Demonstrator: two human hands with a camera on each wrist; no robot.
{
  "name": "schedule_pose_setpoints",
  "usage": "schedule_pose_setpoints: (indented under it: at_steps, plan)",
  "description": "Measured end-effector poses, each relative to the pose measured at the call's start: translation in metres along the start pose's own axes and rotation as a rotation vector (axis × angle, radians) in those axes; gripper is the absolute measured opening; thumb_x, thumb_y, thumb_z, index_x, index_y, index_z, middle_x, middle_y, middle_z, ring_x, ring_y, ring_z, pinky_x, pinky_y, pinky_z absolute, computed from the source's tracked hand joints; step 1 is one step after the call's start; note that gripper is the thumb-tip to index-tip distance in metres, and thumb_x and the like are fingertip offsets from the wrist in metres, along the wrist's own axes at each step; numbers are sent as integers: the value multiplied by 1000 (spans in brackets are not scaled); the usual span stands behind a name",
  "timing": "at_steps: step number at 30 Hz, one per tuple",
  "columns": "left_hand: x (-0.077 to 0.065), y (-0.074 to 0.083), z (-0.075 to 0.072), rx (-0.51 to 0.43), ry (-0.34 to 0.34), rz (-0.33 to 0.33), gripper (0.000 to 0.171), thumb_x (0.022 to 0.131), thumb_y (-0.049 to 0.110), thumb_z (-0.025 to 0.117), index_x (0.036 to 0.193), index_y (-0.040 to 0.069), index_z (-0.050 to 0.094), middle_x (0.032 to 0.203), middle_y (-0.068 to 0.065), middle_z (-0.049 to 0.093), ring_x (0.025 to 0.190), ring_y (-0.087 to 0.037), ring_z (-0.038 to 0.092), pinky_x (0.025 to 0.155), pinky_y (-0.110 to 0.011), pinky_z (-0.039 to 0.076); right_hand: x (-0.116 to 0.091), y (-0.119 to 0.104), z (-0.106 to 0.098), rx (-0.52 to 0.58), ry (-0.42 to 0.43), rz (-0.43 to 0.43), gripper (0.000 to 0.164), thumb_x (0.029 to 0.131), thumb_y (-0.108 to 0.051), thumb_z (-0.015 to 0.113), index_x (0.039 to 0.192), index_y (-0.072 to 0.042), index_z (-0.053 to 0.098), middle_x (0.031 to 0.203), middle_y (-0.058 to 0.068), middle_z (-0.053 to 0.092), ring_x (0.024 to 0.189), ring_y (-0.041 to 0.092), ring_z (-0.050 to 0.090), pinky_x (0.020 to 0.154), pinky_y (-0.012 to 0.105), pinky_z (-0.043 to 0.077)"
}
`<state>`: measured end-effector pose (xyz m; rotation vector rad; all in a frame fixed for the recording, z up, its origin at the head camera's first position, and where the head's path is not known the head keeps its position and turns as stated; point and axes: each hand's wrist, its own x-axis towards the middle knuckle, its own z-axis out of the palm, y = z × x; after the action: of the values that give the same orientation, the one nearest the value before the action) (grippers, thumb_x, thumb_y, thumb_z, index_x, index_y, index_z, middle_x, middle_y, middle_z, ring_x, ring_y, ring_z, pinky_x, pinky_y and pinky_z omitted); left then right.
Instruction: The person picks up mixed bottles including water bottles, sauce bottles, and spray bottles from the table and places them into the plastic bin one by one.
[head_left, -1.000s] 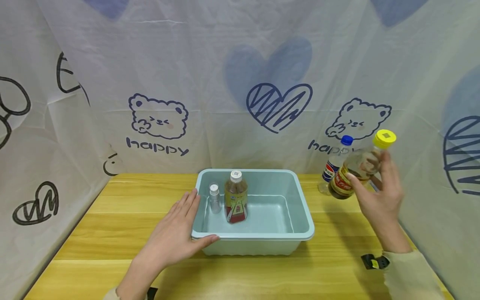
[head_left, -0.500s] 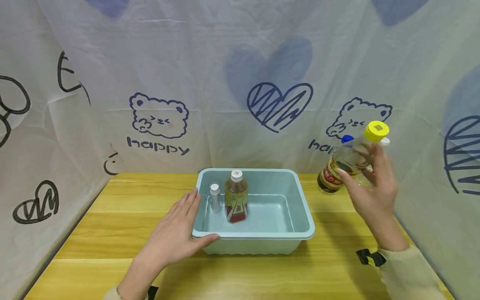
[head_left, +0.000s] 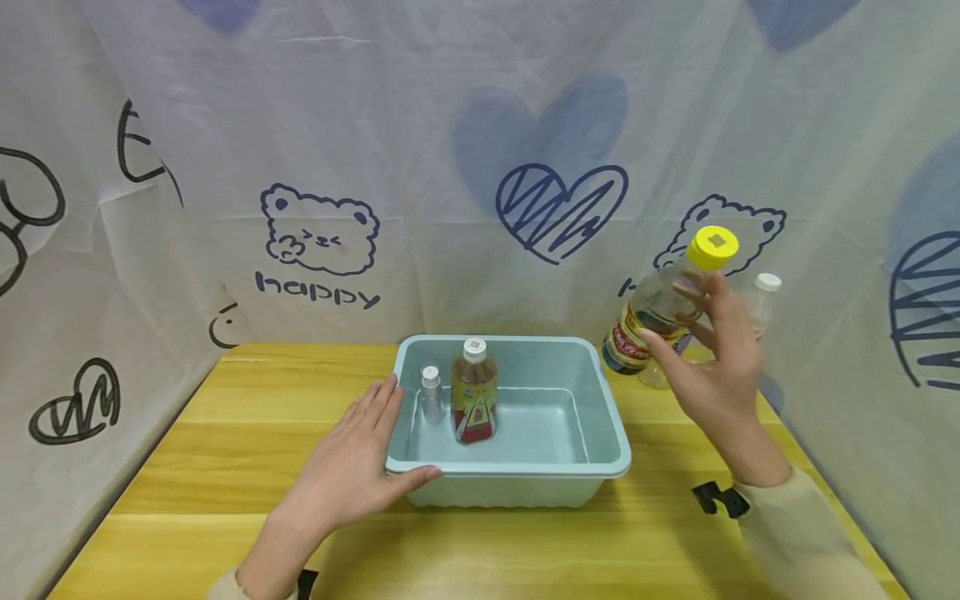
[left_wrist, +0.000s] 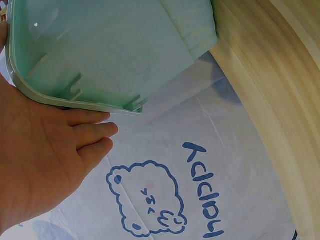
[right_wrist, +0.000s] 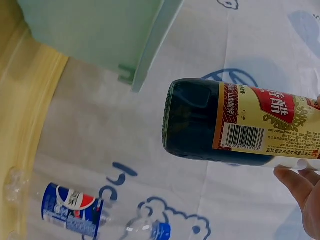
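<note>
My right hand [head_left: 712,375] grips a vinegar bottle [head_left: 630,337] with a yellow cap and a red and yellow label. It is tilted in the air beside the right rim of a pale green plastic bin [head_left: 517,492]. In the right wrist view, dark liquid fills the base of the vinegar bottle [right_wrist: 195,120]. My left hand [head_left: 348,471] rests on the bin's left rim, fingers straight, thumb along the front edge; the left wrist view shows its palm against the bin [left_wrist: 110,55]. Inside the bin stand a drink bottle [head_left: 474,400] with a white cap and a small clear bottle [head_left: 432,396].
A Pepsi bottle [right_wrist: 72,207] with a blue cap stands on the table behind the vinegar bottle, mostly hidden in the head view. Farther right is a clear bottle [head_left: 763,304] with a white cap, partly behind my hand. A printed cloth [head_left: 435,275] hangs behind the wooden table [head_left: 247,400].
My right hand has carried the vinegar bottle left and slightly up, nearer the bin. The white-capped bottle at the right has come into view. My left hand stays on the rim.
</note>
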<state>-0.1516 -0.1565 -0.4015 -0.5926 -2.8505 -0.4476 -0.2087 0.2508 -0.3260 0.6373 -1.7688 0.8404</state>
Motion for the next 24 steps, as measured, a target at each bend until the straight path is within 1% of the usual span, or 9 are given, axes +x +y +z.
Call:
schedule_pose_setpoints:
  at_steps: [3,5,9,12,16,17,20,22,24]
  plan:
    - [0,0,0,5,0,0,116,89,83,53,160,-6,29,169,-22,23,155,-41,26,126,-52,27,3,-2,5,18,-43,12,91,91,-55,73,153,5,45,139,24,59,127,13,61,97,12,51]
    - [0,0,0,5,-2,-3,117,89,83,53,160,-6,29,169,-22,22,155,-41,26,126,-53,27,6,-5,9,44,-62,13,89,91,-52,75,154,3,45,140,23,58,127,16,62,97,14,52]
    - [0,-1,0,2,-1,-6,116,89,82,54,161,-5,29,169,-22,22,155,-41,25,126,-53,27,10,-9,18,72,-99,4,87,93,-50,75,156,1,43,143,22,57,125,22,62,98,15,53]
    - [0,0,0,2,2,-4,116,88,81,56,161,-5,29,169,-23,23,155,-41,25,126,-53,27,10,-10,26,85,-117,-17,89,94,-50,73,157,3,39,143,23,57,124,22,61,98,15,53]
    - [0,0,0,3,1,-5,116,88,81,56,161,-5,29,169,-22,21,156,-40,24,126,-53,27,9,-11,37,152,-135,-34,91,93,-46,76,157,6,37,142,23,57,124,22,62,96,18,55]
    - [0,0,0,4,0,-6,116,88,81,56,161,-5,29,170,-21,21,156,-40,25,126,-53,27,9,-11,40,169,-149,-35,91,93,-43,77,157,7,36,143,23,57,124,23,62,97,19,56]
    - [0,0,-1,4,-2,-5,116,88,82,55,161,-5,29,170,-21,21,156,-40,25,126,-53,28,8,-13,45,205,-210,-16,89,88,-19,86,158,6,35,143,23,55,125,28,62,98,21,56]
    - [-1,0,0,2,-2,-6,116,88,82,55,161,-5,29,169,-21,22,156,-40,25,125,-53,28,7,-13,49,214,-259,21,92,81,-3,89,158,3,37,143,20,55,126,30,61,98,20,55]
    - [-1,0,-1,0,-1,-8,116,88,82,55,161,-4,28,169,-22,23,155,-41,25,125,-54,28,6,-12,53,228,-300,68,98,74,8,90,157,-1,39,142,18,57,126,30,62,98,19,55]
